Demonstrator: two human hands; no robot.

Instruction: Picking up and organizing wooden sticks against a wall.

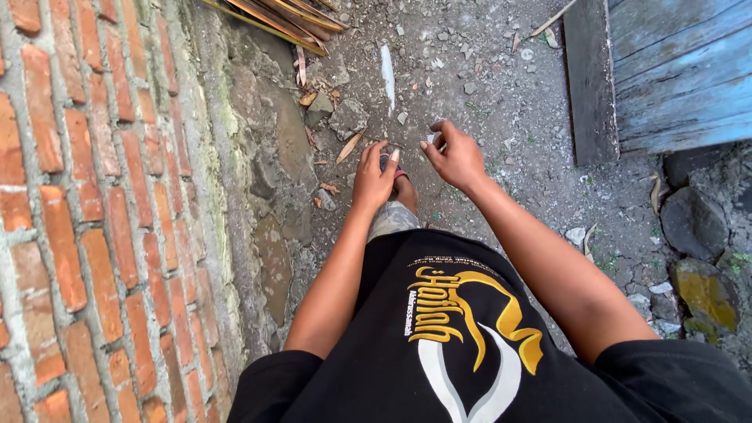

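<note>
Brick wall (86,204), left hand (374,176), right hand (454,157)

This is an outdoor yard or alley beside a building. A rough red brick wall (86,211) runs along the left, grey stony dirt ground (501,94) lies ahead, weathered blue wooden planks (681,70) sit far right, and mossy dark stones (705,294) lie at right.

Bare gravelly ground (501,94) carries loose stones (348,117), dry leaves (348,146) — and a white strip (387,74).
</note>
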